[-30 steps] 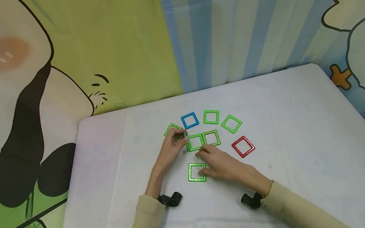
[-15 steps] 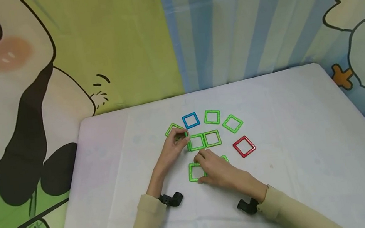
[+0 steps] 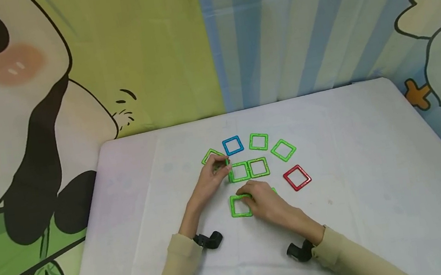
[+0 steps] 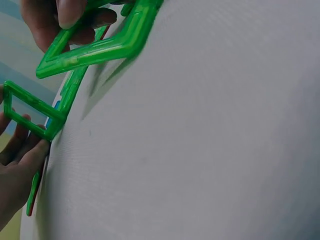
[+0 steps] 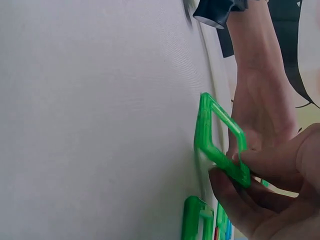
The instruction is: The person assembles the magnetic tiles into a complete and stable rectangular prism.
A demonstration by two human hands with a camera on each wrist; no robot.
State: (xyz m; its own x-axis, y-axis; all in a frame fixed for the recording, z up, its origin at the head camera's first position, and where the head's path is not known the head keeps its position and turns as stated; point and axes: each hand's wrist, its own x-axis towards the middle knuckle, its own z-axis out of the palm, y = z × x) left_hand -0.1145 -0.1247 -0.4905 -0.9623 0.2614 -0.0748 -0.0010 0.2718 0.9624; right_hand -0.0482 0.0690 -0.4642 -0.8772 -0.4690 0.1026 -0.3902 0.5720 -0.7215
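Note:
My left hand (image 3: 209, 180) pinches a green square magnetic tile (image 4: 35, 103), an open frame standing upright at the left edge of two flat green tiles. Those two, the left one (image 3: 241, 179) and the right one (image 3: 267, 166), lie side by side with edges meeting. Nearer the front, my right hand (image 3: 268, 202) grips another green square tile (image 5: 204, 125) between thumb and fingers. The right wrist view has it tilted, close over the white table. Just beyond the right hand, the corner of a further green tile (image 3: 274, 190) peeks out, mostly hidden by the hand.
A blue tile (image 3: 225, 148), a green tile (image 3: 258, 134), a turned green tile (image 3: 276, 145) and a red tile (image 3: 289, 182) lie in an arc behind and right of the pair. One green tile (image 3: 206, 157) is partly covered by the left hand. A cartoon-printed curtain (image 3: 157, 52) hangs behind the table.
My right hand has come back from near the flat pair, and its fingers have taken hold of the front green tile. The left hand stays at the upright tile.

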